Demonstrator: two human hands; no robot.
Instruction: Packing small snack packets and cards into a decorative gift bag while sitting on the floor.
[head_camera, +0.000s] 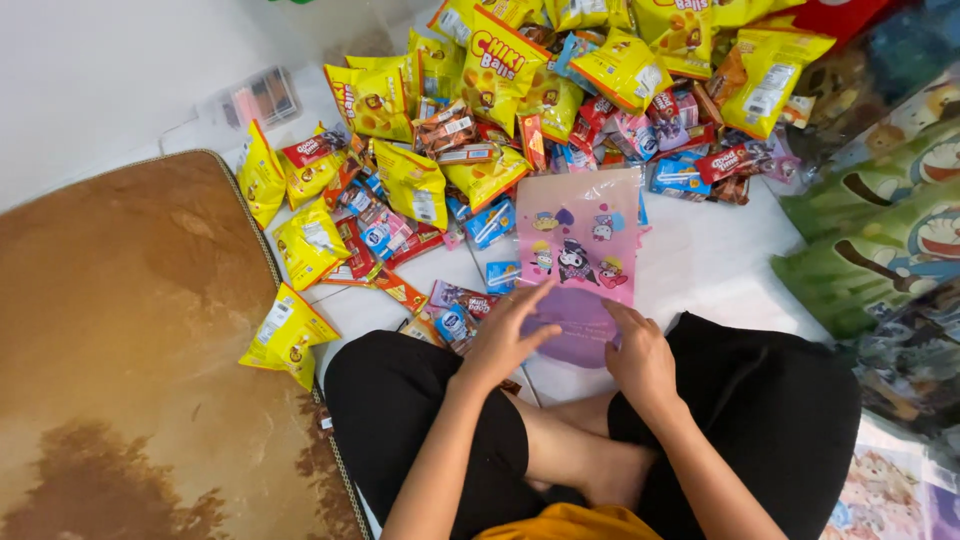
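the person sits cross-legged on a white tiled floor (720, 265), both hands on a flat pink translucent plastic bag printed with small cartoon figures (580, 235). the bag lies flat on the tiles straight ahead of the knees, its near end under the fingertips and its far end reaching up to the heap of snacks.

the left hand (500, 335) lies palm down with fingers stretched long and slightly spread, the tips pressing the bag's near left edge; nothing is closed in it. the right hand (640, 355) rests on the bag's near right corner, fingers bent and close together; whether they pinch the film or only press it cannot be told from here.

beyond the fingertips, past the far end of the bag, lies a wide pile of glossy yellow puffed snack packets (500, 65) mixed with small red and blue wrapped biscuits and wafers (470, 225). more of these small packs lie just left of the left fingers. one yellow packet (288, 335) sits apart, further left, at the edge of a brown patterned mat (130, 340).

as a judgement: the bag looks flat and empty, and the whole pile looks unsorted, so the work with the bag seems barely begun.
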